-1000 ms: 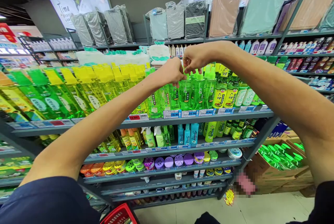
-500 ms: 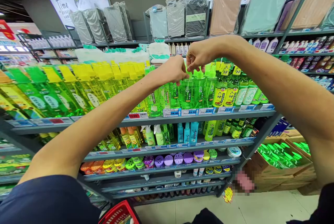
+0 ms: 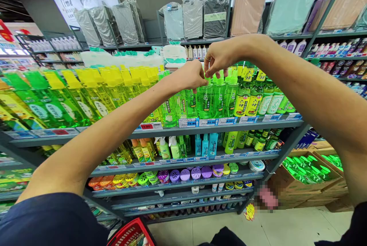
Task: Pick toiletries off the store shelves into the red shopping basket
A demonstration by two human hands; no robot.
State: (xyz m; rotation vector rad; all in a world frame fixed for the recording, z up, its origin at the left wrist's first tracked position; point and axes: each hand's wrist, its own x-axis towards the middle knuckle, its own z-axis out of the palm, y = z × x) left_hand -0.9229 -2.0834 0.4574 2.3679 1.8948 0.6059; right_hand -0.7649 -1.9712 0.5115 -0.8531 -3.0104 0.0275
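Both hands meet above the upper shelf, at the top of a green bottle (image 3: 205,102) standing upright in the front row. My left hand (image 3: 196,75) has its fingers closed at the bright green top. From above and the right, my right hand (image 3: 218,59) bends down with its fingers curled and pinched at the same spot, a ring on one finger. The fingertips almost touch, and they hide exactly which part is gripped. Similar green bottles (image 3: 219,101) stand close on the right. Another clear green bottle (image 3: 168,106) is on the left, under my left wrist.
Yellow-capped bottles (image 3: 94,93) fill the shelf's left side. Price tags line the shelf edge (image 3: 243,125). Lower shelves hold spray bottles and round purple tubs (image 3: 185,175). A red basket (image 3: 133,232) is on the floor. Cartons of green bottles (image 3: 304,169) stand at right.
Both hands stay at the top of the same bottle, with barely any movement. The view has shifted very slightly.
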